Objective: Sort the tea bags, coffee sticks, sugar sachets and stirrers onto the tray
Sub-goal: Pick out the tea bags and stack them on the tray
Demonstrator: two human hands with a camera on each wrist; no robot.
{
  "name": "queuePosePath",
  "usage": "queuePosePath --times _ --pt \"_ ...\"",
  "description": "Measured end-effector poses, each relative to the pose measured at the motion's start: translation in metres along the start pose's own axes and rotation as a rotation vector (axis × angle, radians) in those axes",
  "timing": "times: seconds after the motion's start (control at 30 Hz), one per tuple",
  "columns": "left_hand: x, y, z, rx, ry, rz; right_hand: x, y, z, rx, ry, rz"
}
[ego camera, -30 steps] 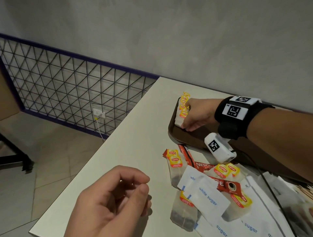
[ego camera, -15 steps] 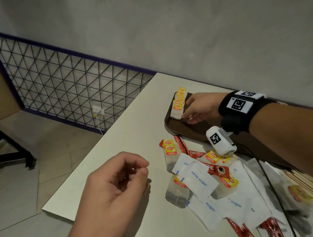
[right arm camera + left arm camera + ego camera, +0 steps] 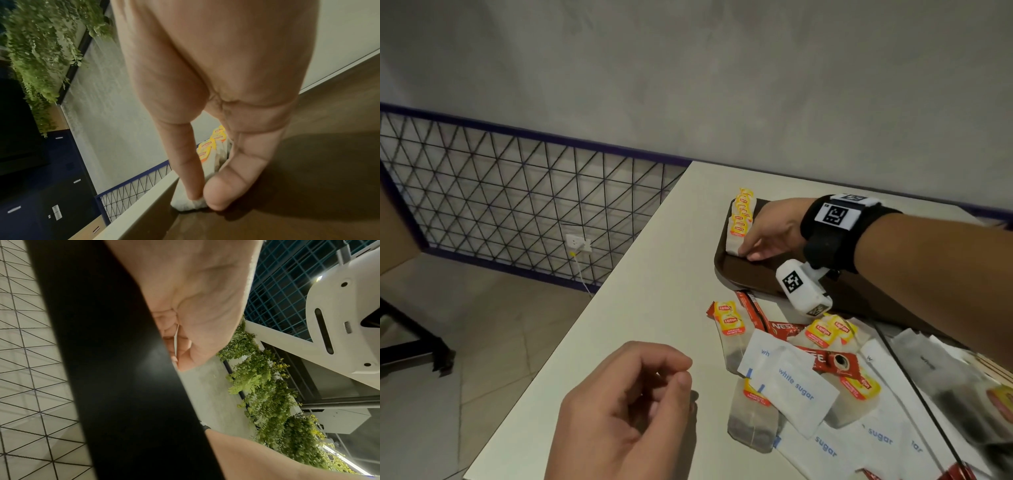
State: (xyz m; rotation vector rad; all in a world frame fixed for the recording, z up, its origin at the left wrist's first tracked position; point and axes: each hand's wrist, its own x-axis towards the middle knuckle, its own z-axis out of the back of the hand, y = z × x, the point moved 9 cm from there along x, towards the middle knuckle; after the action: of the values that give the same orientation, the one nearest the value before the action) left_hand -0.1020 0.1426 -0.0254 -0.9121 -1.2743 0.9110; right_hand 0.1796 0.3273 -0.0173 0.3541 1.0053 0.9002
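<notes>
Against the frame half a second back, little has moved: the right hand (image 3: pixel 768 233) stays at the row of paper tea bags with yellow tags (image 3: pixel 739 219) standing along the left end of the dark brown plastic tray (image 3: pixel 726 270), and the left hand (image 3: pixel 619 411) still hovers over the near corner of the cream table (image 3: pixel 654 274).

The yellow tags read "Lipton". The white paper sugar sachets (image 3: pixel 791 387) in the loose pile read "white sugar" in blue, and the red foil coffee sticks (image 3: pixel 828 359) show parts of "NESCAFE" with a cup picture.

The right hand's thumb and forefinger pinch the bottom corner of the nearest bag in the row, as the right wrist view shows (image 3: pixel 189 203); its other fingers lie nearly straight on the tray floor. The left hand is loosely curled, thumb tip close to the forefinger; the left wrist view shows a thin pale strip between the fingers (image 3: pixel 176 340), but what it is cannot be told.

The unsorted pile lies on the table just in front of the tray
</notes>
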Motion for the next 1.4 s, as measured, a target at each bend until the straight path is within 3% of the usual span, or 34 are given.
queuePosePath --times 0.27,0.47,0.63,0.73,0.87,1.13,1.4 --pt "0.003 -0.002 0.000 0.039 -0.033 -0.123 0.006 0.003 0.002 0.073 -0.051 0.050" --pt "0.000 -0.004 -0.001 0.036 -0.017 -0.064 -0.002 0.005 0.003 0.028 -0.096 0.078" --pt "-0.001 -0.009 -0.002 0.044 -0.003 -0.026 -0.041 0.026 0.009 -0.175 -0.194 0.288" --pt "-0.003 -0.011 -0.002 0.067 0.009 -0.003 -0.079 0.032 -0.019 -0.450 -0.056 0.403" --pt "-0.003 -0.008 -0.003 0.085 0.032 0.039 -0.103 0.014 -0.048 -0.707 0.048 0.362" --pt "-0.002 -0.010 -0.002 0.153 0.032 0.045 -0.112 -0.012 -0.057 -0.797 0.024 0.333" --pt "0.002 -0.009 -0.003 0.180 0.034 0.054 -0.120 -0.009 -0.074 -0.589 0.084 0.363"
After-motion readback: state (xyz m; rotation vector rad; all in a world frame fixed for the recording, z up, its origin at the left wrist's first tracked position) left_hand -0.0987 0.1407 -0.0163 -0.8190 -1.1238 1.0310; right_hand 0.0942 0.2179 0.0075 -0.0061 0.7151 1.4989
